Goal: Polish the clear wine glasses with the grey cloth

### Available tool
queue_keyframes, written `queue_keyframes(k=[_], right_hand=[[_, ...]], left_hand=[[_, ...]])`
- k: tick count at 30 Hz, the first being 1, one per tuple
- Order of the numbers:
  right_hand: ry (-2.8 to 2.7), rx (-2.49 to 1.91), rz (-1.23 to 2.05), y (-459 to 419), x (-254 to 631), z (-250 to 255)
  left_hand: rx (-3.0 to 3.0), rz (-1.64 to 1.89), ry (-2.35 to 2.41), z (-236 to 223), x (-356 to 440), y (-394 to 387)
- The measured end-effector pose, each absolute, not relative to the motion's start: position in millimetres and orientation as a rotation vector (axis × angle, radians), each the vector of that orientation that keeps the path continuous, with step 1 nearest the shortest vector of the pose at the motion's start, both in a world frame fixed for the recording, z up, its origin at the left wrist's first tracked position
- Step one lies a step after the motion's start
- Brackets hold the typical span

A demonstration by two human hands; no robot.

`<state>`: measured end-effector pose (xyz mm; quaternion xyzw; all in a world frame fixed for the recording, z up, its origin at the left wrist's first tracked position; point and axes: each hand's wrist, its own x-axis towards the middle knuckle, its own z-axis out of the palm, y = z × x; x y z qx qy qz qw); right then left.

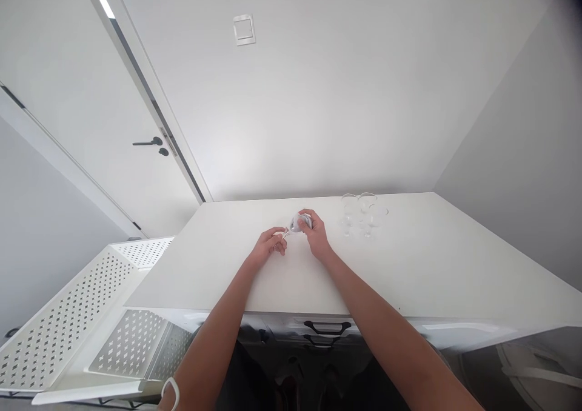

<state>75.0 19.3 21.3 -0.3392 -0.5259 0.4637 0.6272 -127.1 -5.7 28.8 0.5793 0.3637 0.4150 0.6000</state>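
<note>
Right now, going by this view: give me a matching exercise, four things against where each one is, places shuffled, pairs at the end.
Things
1. clear glass with a rounded, greyish bowl
2. group of clear stemmed glasses
3. square white switch
4. black lever door handle

Places
A. on the pale wall
B. between the left hand and the right hand
C. on the white door
D. on the white tabletop, right of both hands

Pairs: 1-B, 2-D, 3-A, 4-C
</note>
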Motion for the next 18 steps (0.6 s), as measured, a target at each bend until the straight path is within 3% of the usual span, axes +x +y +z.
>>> queue_keyframes(k=[6,15,18], right_hand=[[-1.103,-0.758,1.135,18.9,76.5,20.7],[-0.768,-0.878,1.209,21.0,70.7,16.1],[-0.751,-0.662,1.397,15.9,61.8,22.4]], left_hand=[[1.478,0.879,0.846,29.0,-126.4,-9.0],[1.284,1.303,0.994,22.3,-129.8,-4.1],[1.401,1.123,0.896,24.3,-127.2,-6.7]])
